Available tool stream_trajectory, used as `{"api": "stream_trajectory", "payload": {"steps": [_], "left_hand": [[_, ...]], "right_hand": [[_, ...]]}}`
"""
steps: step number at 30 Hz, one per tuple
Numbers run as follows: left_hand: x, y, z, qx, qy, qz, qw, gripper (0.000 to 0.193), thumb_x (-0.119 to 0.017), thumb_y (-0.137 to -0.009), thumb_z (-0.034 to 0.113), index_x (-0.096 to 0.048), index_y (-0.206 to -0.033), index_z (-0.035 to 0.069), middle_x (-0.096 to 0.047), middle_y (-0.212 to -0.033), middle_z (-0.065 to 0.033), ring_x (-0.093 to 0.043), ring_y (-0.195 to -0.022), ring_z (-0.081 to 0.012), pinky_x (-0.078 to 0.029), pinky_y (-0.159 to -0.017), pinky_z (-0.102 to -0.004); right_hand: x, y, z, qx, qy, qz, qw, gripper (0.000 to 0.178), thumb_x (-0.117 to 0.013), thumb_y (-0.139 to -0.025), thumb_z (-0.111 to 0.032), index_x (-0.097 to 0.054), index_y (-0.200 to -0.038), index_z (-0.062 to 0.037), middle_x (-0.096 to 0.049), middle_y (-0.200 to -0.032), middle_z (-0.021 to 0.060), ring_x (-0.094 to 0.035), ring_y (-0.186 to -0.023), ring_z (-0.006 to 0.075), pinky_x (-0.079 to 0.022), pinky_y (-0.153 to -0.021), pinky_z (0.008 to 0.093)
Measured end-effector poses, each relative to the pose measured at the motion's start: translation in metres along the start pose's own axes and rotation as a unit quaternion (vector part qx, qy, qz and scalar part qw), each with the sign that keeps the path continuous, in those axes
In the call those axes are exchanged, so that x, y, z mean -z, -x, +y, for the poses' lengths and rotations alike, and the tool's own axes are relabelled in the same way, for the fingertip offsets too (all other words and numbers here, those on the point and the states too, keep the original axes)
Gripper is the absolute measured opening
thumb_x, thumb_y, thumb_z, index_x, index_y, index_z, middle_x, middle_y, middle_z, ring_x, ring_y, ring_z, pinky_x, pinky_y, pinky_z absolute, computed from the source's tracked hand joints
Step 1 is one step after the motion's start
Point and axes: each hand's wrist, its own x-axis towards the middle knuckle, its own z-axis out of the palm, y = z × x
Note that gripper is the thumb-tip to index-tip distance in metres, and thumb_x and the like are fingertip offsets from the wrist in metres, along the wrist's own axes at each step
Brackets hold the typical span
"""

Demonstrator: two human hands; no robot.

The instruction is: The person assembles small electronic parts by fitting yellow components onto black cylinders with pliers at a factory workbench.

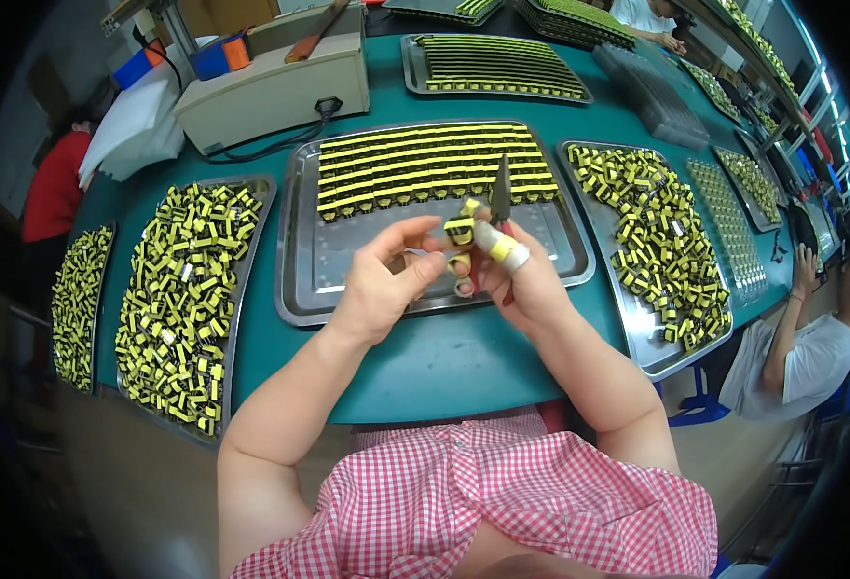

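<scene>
Head-worn fisheye, left one of a pair, looks down and forward across the table (pixel 444 372) from just behind its near edge, close above left hand (pixel 377 285) and right hand (pixel 533 285), near edge bowed across the lower half, far part receding toward the top.

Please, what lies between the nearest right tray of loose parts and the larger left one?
In the head view, a tray holding rows of parts lies there, with green table on both sides; the left hand and right hand are above it.
</scene>
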Motion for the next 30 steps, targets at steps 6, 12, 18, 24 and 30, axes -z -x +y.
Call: {"api": "stream_trajectory", "payload": {"steps": [6, 12, 18, 24, 30], "left_hand": [[0.0, 0.0, -0.005, -0.004, 0.042, -0.025, 0.999, 0.032, -0.061, -0.082, 0.004, -0.052, -0.113, -0.003, -0.061, -0.087, -0.0074, -0.061, -0.083, -0.0149, -0.049, -0.073, -0.0265], [0.009, -0.005, -0.012, -0.002, 0.054, 0.021, 0.998, 0.031, -0.064, -0.082, 0.012, -0.052, -0.107, -0.003, -0.062, -0.084, -0.0084, -0.058, -0.072, -0.0112, -0.045, -0.06, -0.0224], [0.008, -0.007, -0.009, -0.013, 0.055, 0.056, 0.997, 0.032, -0.065, -0.081, 0.014, -0.052, -0.105, -0.001, -0.059, -0.084, -0.0074, -0.054, -0.069, -0.0102, -0.042, -0.058, -0.0214], [0.012, -0.006, -0.011, -0.076, 0.006, 0.086, 0.993, 0.033, -0.065, -0.079, 0.011, -0.053, -0.107, -0.001, -0.058, -0.086, -0.0048, -0.054, -0.075, -0.009, -0.043, -0.062, -0.0217], [0.01, -0.006, -0.002, -0.106, -0.005, 0.124, 0.987, 0.033, -0.065, -0.078, 0.005, -0.054, -0.109, -0.001, -0.059, -0.089, -0.0026, -0.053, -0.079, -0.0076, -0.043, -0.072, -0.0215]], "right_hand": [[0.001, 0.001, 0.01, -0.019, -0.014, -0.056, 0.998, 0.032, -0.056, -0.087, -0.024, -0.047, -0.112, -0.0065, -0.056, -0.09, 0.0057, -0.055, -0.074, 0.0161, -0.045, -0.059, 0.0297], [-0.002, 0.0, 0.007, -0.031, 0.035, 0.002, 0.999, 0.032, -0.055, -0.087, -0.024, -0.046, -0.112, -0.006, -0.058, -0.093, 0.0075, -0.055, -0.074, 0.015, -0.046, -0.061, 0.0293], [0.001, -0.003, 0.009, 0.043, 0.25, 0.069, 0.965, 0.026, -0.061, -0.084, -0.021, -0.052, -0.102, -0.0046, -0.061, -0.085, 0.0056, -0.055, -0.07, 0.0124, -0.045, -0.061, 0.0261], [-0.002, 0.003, 0.008, 0.219, 0.494, 0.096, 0.836, 0.026, -0.069, -0.077, -0.02, -0.058, -0.091, -0.0006, -0.061, -0.076, 0.0071, -0.057, -0.063, 0.0148, -0.046, -0.059, 0.0266], [-0.001, 0.003, 0.01, 0.274, 0.588, 0.106, 0.754, 0.029, -0.071, -0.073, -0.02, -0.059, -0.09, 0.0005, -0.061, -0.077, 0.0121, -0.06, -0.066, 0.0221, -0.048, -0.06, 0.0311]]}}
